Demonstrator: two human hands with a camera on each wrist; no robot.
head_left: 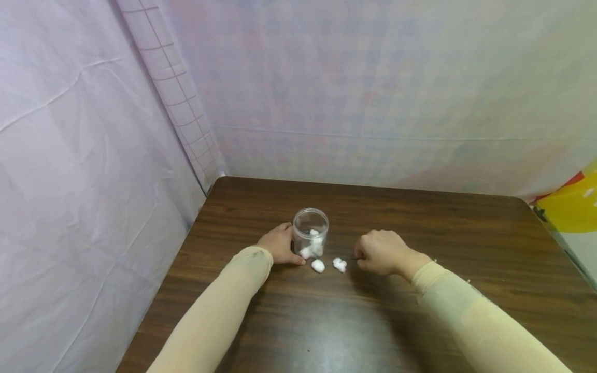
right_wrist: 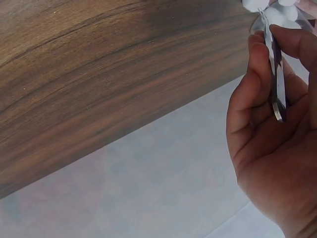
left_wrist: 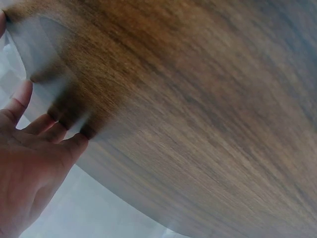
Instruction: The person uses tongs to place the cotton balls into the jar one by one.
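A clear plastic jar stands upright on the table with several white cotton balls inside. My left hand holds the jar low on its left side, thumb in front and index finger behind; in the left wrist view the other fingertips rest on the wood. Between thumb and fingers, my right hand pinches metal tweezers. Their tips point left at a loose cotton ball, reaching right up to it in the right wrist view. Another cotton ball lies just in front of the jar.
The brown wood-grain table has rounded back corners. A pale cloth hangs behind it and a white sheet hangs along the left. Something yellow and red shows beyond the right edge.
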